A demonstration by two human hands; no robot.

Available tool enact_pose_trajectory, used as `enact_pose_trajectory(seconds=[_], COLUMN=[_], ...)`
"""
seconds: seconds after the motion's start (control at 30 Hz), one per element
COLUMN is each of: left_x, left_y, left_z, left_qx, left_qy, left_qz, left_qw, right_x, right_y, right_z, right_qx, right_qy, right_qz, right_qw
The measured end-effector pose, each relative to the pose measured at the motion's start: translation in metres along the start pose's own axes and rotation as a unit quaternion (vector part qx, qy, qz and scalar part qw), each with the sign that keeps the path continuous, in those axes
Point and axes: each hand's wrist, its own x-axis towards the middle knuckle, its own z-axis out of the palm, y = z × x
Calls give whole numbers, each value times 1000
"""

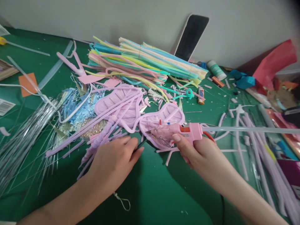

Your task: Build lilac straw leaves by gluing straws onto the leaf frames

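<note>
My right hand (194, 150) is wrapped round a pink hot glue gun (170, 130), with a long translucent glue stick (248, 129) running out of its back. The gun's nozzle points left, toward my left hand (119, 156). Closed in a pinch, my left hand holds a thin dark stick (142, 143) whose tip lies close below the nozzle. Behind both hands lie two lilac wing-like shapes made of pipe cleaners (123, 104), the right one partly hidden by the gun. A lilac wrapped stem (99, 140) lies beside my left hand.
Bundles of coloured pipe cleaners (145, 59) lie at the back, near a phone (192, 36) leaning on the wall. Silver wires (25, 143) and blue tassels (81, 106) lie left. Loose lilac pipe cleaners (264, 159) spread at right on the green table (161, 193).
</note>
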Motion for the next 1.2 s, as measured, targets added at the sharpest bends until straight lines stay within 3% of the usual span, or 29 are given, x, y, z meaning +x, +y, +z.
enact_pose_trajectory(seconds=[0.4, 0.63, 0.83, 0.93, 1.03, 1.07, 1.17, 1.2], left_x=[0, -2, -2, -7, -18, -22, -28, -27], left_y=[0, 0, -6, -6, 9, 18, 55, 68], left_z=[-1, 0, 8, 6, -10, -16, -29, -29], left_qx=[11, 1, 13, 58, 49, 37, -11, -26], left_qy=[-14, -3, 40, 145, 254, 270, 241, 267], left_qz=[-9, 1, 30, 72, 136, 156, 209, 239], left_qw=[1000, 1000, 999, 985, 956, 950, 948, 933], right_x=[-4, 6, 6, 3, 1, 0, -4, -6], right_y=[1, -5, -10, -11, -11, -11, -12, -13], right_z=[-3, -15, -24, -18, -7, -3, 10, 13], right_qx=[1, -55, 40, 59, 55, 54, 48, 46], right_qy=[1, 6, -3, 44, 114, 141, 219, 238], right_qz=[0, -41, -45, -94, -118, -126, -120, -111], right_qw=[1000, 998, 998, 993, 985, 981, 967, 964])
